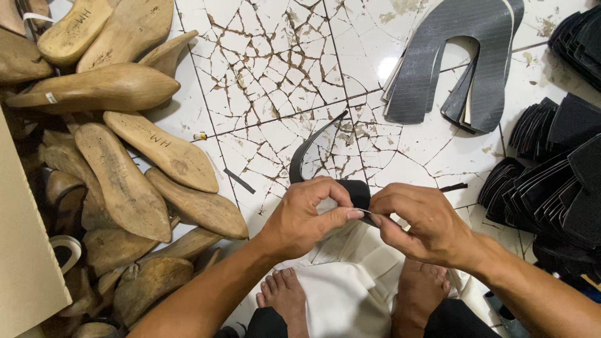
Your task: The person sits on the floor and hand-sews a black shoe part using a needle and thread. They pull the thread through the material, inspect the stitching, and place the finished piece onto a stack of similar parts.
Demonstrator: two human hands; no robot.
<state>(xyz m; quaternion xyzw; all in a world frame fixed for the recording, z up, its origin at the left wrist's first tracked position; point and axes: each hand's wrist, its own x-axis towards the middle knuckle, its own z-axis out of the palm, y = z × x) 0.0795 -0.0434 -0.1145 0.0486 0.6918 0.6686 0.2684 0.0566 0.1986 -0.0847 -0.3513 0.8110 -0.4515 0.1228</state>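
My left hand (pixel 308 216) and my right hand (pixel 418 220) meet over my lap and pinch the same black, curved shoe-upper piece (pixel 313 147). The piece arcs up and away from my fingers over the cracked white tiled floor (pixel 275 69). Both thumbs and forefingers press on its near end, where a thin pale edge shows between them. A white cloth or paper pile (pixel 347 281) lies just below my hands, between my bare feet (pixel 287 299).
Several wooden shoe lasts (pixel 125 181) are heaped on the left beside a cardboard sheet (pixel 25 250). A stack of grey U-shaped cut pieces (pixel 432 62) lies at the top right. Piles of black cut pieces (pixel 551 181) fill the right edge.
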